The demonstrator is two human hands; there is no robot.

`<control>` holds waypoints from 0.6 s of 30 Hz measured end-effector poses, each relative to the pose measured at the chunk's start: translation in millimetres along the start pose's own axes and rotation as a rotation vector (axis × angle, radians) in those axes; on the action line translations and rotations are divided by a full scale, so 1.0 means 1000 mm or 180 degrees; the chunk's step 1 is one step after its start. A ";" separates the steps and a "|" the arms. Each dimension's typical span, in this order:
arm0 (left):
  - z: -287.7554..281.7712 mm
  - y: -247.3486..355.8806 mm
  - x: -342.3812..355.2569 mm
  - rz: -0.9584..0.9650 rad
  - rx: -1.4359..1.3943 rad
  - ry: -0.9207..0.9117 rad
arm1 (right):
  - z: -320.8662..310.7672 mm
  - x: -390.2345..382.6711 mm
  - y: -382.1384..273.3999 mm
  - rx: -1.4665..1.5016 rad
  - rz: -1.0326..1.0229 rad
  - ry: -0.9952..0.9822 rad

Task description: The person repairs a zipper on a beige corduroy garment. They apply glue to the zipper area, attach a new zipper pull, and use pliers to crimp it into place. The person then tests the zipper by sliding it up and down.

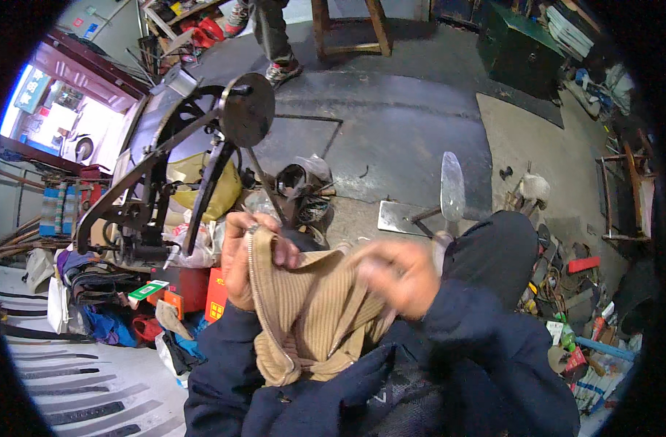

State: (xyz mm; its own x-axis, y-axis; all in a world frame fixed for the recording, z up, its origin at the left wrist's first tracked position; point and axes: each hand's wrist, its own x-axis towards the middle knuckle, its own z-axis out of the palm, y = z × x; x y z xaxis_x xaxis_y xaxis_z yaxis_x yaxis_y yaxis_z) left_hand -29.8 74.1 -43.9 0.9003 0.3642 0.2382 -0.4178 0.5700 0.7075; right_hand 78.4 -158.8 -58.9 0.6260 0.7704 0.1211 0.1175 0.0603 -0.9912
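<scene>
A tan ribbed knit garment (311, 291) with a metal zipper lies gathered over my lap. My left hand (240, 251) is closed on its upper left edge, where one row of zipper teeth runs up to the fingers. From there the zipper edge curves down along the garment's left side and round its bottom, and the cloth between the two edges sags inward. My right hand (402, 273) is at the garment's upper right edge, its fingers bent. Motion smears them, so whether they grip the cloth is unclear.
A black hand-cranked machine with a round wheel (247, 111) stands ahead on the left, beside a yellow bag (205, 186). A metal shoe-shaped stand (452, 188) rises ahead of my knee. Tools and scraps (580, 349) litter the right side. Another person's leg (272, 36) shows at the back.
</scene>
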 end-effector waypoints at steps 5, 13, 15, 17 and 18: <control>-0.011 0.005 -0.011 -0.0151 -0.0074 0.0195 | -0.054 0.003 0.077 -0.0741 0.1370 0.0491; -0.015 0.003 -0.011 -0.0120 0.0007 0.0076 | 0.002 0.023 0.152 -0.0390 0.0842 -0.0331; -0.016 0.004 -0.013 -0.0124 -0.0042 0.0121 | 0.007 0.032 0.157 0.0191 0.1111 -0.0515; -0.016 0.006 -0.014 -0.0088 0.0051 0.0110 | 0.004 0.037 0.155 0.0214 0.0951 -0.0292; -0.016 0.008 -0.014 -0.0081 0.0042 0.0109 | 0.002 0.040 0.152 0.0219 0.1111 -0.0216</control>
State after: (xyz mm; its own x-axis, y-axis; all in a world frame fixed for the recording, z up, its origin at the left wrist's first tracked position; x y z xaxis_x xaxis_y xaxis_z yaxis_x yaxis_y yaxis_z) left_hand -47.6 85.5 -52.3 0.9058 0.3749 0.1974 -0.3930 0.5697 0.7218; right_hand 119.8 -117.1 -204.3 0.5665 0.7923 -0.2268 -0.1479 -0.1730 -0.9738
